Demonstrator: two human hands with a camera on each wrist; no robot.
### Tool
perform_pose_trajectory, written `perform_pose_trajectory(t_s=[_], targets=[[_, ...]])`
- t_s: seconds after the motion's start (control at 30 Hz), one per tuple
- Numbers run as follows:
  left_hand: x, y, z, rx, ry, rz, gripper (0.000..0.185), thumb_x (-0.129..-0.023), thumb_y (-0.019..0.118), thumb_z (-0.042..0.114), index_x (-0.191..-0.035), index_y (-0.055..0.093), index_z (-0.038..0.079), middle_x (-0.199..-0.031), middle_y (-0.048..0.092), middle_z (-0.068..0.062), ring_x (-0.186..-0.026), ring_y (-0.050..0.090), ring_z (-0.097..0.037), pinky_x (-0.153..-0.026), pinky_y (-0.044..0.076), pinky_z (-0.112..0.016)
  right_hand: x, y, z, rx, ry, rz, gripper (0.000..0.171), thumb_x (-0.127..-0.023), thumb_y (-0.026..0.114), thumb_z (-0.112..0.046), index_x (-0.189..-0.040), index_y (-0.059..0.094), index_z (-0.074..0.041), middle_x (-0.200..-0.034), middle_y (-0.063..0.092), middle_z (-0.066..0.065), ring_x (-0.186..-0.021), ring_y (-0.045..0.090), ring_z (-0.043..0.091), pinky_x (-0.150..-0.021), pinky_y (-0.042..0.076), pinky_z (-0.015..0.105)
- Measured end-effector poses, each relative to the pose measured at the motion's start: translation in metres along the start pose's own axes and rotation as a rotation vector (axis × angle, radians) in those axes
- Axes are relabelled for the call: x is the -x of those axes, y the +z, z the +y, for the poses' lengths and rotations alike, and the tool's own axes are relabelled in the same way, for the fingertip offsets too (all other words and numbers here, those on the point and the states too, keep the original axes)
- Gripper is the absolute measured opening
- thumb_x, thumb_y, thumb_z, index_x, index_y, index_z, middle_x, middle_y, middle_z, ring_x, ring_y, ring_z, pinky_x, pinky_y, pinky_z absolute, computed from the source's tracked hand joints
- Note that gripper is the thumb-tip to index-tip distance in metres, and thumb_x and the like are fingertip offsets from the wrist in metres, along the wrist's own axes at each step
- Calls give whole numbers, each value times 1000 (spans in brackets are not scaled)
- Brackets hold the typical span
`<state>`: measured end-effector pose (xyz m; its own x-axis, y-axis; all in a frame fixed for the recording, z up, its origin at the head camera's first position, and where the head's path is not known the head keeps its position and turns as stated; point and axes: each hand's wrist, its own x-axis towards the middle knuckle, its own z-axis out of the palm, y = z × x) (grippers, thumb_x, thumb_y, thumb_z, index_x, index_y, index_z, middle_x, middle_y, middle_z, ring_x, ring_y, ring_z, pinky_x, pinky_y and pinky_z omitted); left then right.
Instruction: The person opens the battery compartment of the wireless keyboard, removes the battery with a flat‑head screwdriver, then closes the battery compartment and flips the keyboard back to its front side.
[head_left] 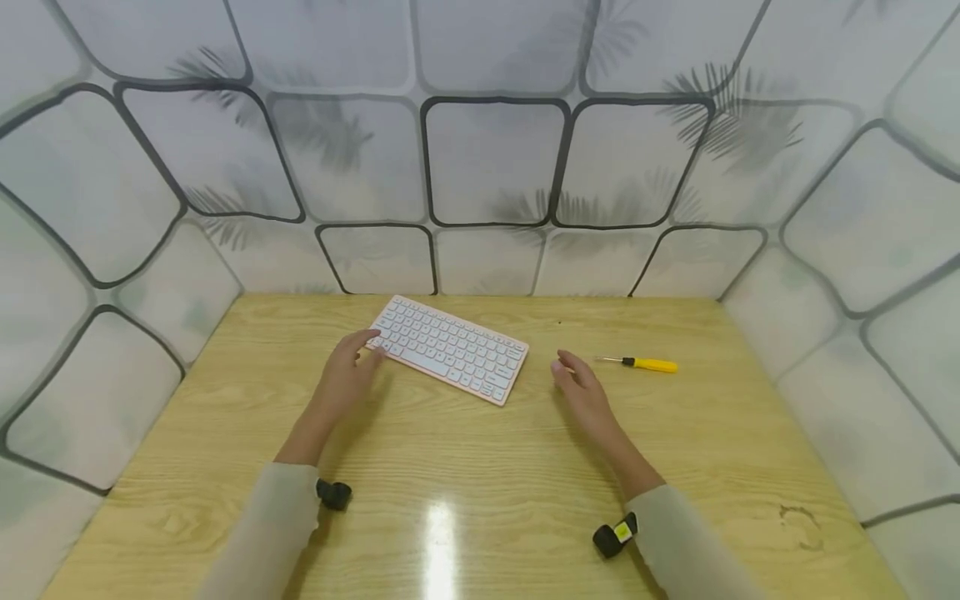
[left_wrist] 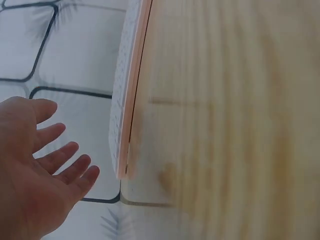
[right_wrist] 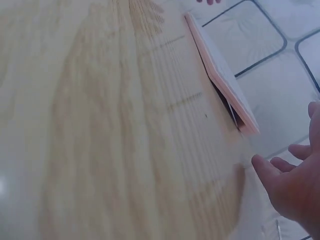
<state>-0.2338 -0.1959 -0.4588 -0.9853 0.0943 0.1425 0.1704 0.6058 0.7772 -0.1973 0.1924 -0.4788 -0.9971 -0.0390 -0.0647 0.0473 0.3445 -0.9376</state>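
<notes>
A white keyboard (head_left: 450, 350) with a pinkish edge lies slanted on the wooden table, its left end farther back. My left hand (head_left: 349, 371) hovers at that left end with fingers spread and relaxed. In the left wrist view a gap shows between these fingers (left_wrist: 65, 157) and the keyboard's side (left_wrist: 131, 95). Off the keyboard's right end is my right hand (head_left: 587, 400), loosely bent and holding nothing. The right wrist view has the hand (right_wrist: 295, 187) apart from the keyboard (right_wrist: 227, 82). To its right lies a screwdriver (head_left: 651, 365) with a yellow and black handle.
The wooden table (head_left: 390, 508) meets a patterned cloth backdrop (head_left: 495, 158) at the back and on both sides. A ring-shaped mark (head_left: 802, 527) stains the table at the front right. A bright light reflection shows near the front middle.
</notes>
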Motion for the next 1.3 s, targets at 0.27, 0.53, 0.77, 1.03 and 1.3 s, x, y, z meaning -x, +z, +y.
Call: perform_pose_trajectory(t_s=[0.27, 0.53, 0.77, 1.03, 1.3], targets=[[-27, -8, -13, 90, -60, 21, 42, -100, 50, 25, -137, 49, 6, -142, 42, -19, -127, 43, -37, -103, 38, -50, -13, 22, 4, -232, 78, 54, 63, -93, 54, -51, -143, 41, -14, -137, 49, 8, -120, 55, 24, -101, 43, 34], [-47, -9, -26, 137, -131, 9, 44, -100, 50, 27, -138, 48, 5, -141, 46, -18, -125, 46, -35, -101, 40, -49, -21, 34, 0, -220, 64, 81, 50, -97, 56, -33, -140, 44, -11, -132, 51, 7, -119, 53, 22, -102, 41, 37], [-62, -10, -36, 165, -202, 3, 45, -101, 48, 25, -141, 45, 4, -142, 45, -18, -129, 43, -33, -105, 36, -47, -25, 45, -3, -217, 41, 143, 46, -95, 59, -28, -135, 49, -7, -126, 54, 9, -117, 51, 22, -102, 41, 37], [-76, -8, -39, 184, -205, -12, 44, -101, 48, 26, -139, 48, 4, -141, 47, -16, -133, 40, -31, -110, 30, -45, -31, 55, -5, -225, 40, 188, 43, -93, 62, -21, -132, 51, -6, -122, 56, 10, -112, 55, 22, -99, 44, 36], [-84, -3, -42, 188, -210, 0, 41, -102, 47, 24, -137, 50, 4, -139, 49, -16, -130, 44, -30, -108, 33, -43, -33, 64, -5, -219, 30, 205, 41, -92, 64, -15, -130, 52, -6, -123, 57, 10, -110, 56, 22, -96, 46, 35]])
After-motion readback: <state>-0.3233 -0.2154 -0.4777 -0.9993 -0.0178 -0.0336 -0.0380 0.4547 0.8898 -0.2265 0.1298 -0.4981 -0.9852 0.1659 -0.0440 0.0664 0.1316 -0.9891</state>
